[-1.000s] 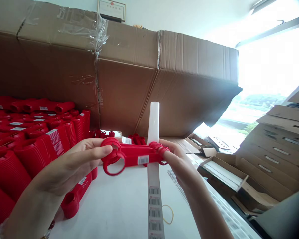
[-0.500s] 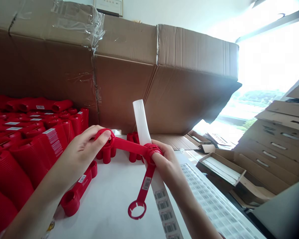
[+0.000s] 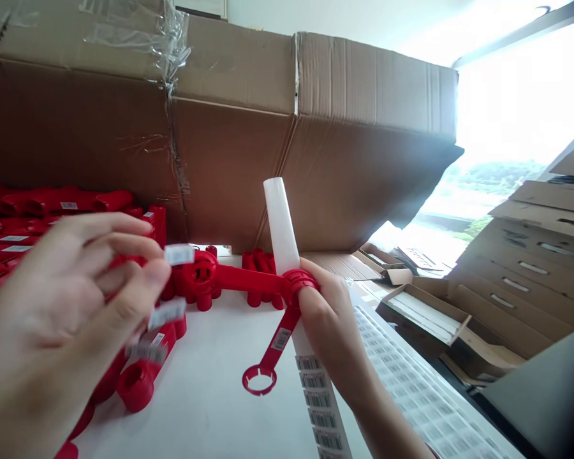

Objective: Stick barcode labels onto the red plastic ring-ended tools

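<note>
My right hand point(image 3: 330, 325) grips the hub of a red plastic multi-arm ring wrench point(image 3: 249, 280), with one ringed arm reaching left and another hanging down to a ring point(image 3: 259, 380). That lower arm carries a barcode sticker point(image 3: 280, 339). A white plastic tube point(image 3: 281, 223) stands behind the hub, and a strip of barcode labels point(image 3: 320, 401) runs down from it. My left hand point(image 3: 62, 306) is blurred at the left, apart from the wrench, with small white barcode labels point(image 3: 167, 313) at its fingertips.
Stacked red ribbed plastic parts point(image 3: 9, 245) fill the left of the white table point(image 3: 205, 395). A large cardboard box point(image 3: 229, 153) looms behind. A barcode label sheet point(image 3: 411, 389) lies on the right, beside open cardboard trays point(image 3: 502, 306) and a bright window.
My left hand has let go of the wrench's ring and moved left, now with labels at its fingers. The wrench has turned, one arm swinging downward, and the white tube now leans.
</note>
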Demonstrator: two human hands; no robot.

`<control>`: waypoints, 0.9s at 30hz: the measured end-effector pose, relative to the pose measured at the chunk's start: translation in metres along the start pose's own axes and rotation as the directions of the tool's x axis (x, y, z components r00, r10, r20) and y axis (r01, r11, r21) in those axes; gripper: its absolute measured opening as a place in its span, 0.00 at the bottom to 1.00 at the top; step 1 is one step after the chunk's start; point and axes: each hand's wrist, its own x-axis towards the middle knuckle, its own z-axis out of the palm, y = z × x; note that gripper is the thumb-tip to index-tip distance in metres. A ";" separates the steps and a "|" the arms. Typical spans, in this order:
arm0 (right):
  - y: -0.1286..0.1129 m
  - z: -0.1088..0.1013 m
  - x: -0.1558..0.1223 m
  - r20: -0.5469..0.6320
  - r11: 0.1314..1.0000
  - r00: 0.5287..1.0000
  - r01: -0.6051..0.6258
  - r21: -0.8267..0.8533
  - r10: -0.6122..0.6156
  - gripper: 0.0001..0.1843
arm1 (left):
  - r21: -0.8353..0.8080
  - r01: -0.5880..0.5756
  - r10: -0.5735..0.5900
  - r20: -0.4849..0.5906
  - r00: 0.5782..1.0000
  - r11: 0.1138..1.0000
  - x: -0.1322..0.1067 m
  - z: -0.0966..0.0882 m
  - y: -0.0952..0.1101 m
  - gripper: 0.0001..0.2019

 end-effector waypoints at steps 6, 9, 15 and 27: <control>-0.005 0.003 -0.006 0.016 1.000 1.000 0.026 -0.010 -0.026 0.13 | 0.061 0.043 -0.043 -0.006 0.999 0.997 -0.019 0.031 0.000 0.21; -0.007 0.003 -0.009 0.016 0.999 0.999 0.045 -0.018 -0.044 0.12 | 0.147 0.028 -0.026 -0.012 1.000 0.989 -0.022 0.040 -0.001 0.21; -0.009 0.003 -0.010 0.012 0.998 0.998 0.064 0.018 -0.064 0.13 | 0.202 -0.043 0.053 -0.043 0.998 0.978 -0.017 0.042 -0.003 0.19; -0.010 0.001 -0.012 -0.003 0.998 0.999 0.044 0.054 -0.044 0.13 | 0.201 -0.032 0.042 -0.046 0.998 0.979 -0.018 0.047 -0.006 0.17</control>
